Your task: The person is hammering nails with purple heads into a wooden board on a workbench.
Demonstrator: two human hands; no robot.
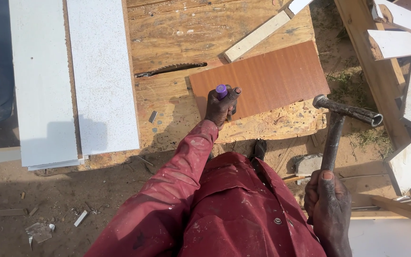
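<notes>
My left hand (220, 107) grips a tool with a purple handle (221, 90), held upright at the near left corner of a reddish-brown board (267, 78) lying on the rough wooden table (177, 33). My right hand (328, 202) holds a metal hammer (335, 128) by its shaft, raised to the right of the table, its head pointing sideways and apart from the board. A red sleeve and red clothing fill the lower middle.
A circular saw blade (170, 69) pokes up through the table. Two long white boards (72, 81) lie at the left. A pale strip (257, 35) rests behind the brown board. White offcuts (407, 43) and timber stand at the right. Scraps litter the sandy ground (39, 209).
</notes>
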